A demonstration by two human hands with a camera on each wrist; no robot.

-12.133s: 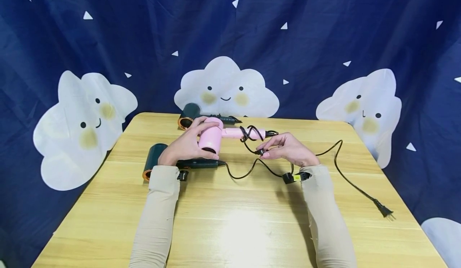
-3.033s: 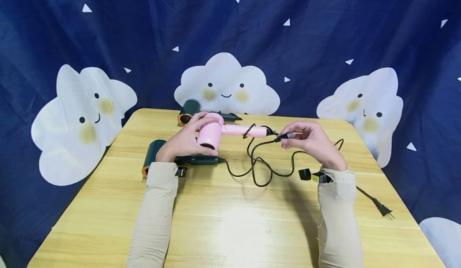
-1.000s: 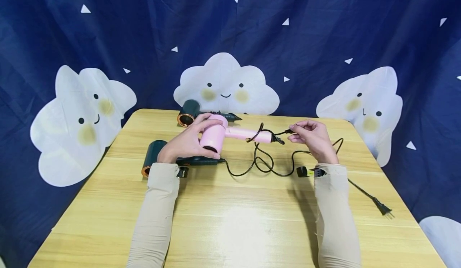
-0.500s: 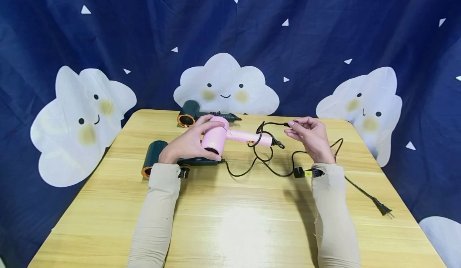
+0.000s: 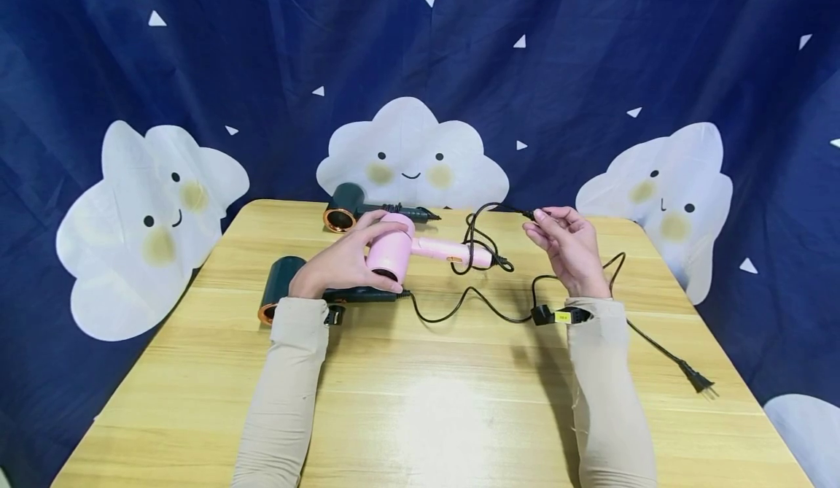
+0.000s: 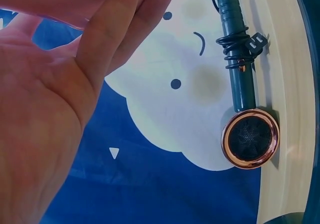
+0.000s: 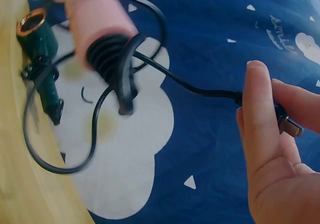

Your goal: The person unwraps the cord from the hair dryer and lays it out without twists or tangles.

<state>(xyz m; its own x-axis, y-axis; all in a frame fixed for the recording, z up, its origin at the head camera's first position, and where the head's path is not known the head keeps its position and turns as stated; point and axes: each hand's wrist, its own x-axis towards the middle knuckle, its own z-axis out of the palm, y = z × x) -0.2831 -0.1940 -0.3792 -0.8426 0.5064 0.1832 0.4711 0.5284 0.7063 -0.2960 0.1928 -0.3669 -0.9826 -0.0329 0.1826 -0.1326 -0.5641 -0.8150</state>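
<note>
My left hand [image 5: 337, 260] grips a pink hair dryer [image 5: 391, 251] by its barrel, holding it above the table with the handle pointing right. The dryer's black cord [image 7: 200, 91] hangs in loose loops around the handle end. My right hand [image 5: 572, 249] pinches the cord's plug [image 7: 291, 127] between thumb and fingers, to the right of and a little higher than the handle. In the right wrist view the prongs stick out past the fingers. A dark green hair dryer [image 5: 281, 287] lies under my left hand, partly hidden by it.
Another dark green hair dryer [image 5: 345, 203], its cord wound round its handle, lies at the table's back edge. The front dryer's cord [image 5: 436, 320] runs right across the wooden table [image 5: 407, 400], beneath my right wrist, to a plug [image 5: 698, 381]. A curtain [image 5: 558, 6] stands behind.
Earlier the cord crossed the pink handle in tight wraps; now its loops hang looser. Over the last second my right hand has lifted the plug up and away, raising the cord in an arc.
</note>
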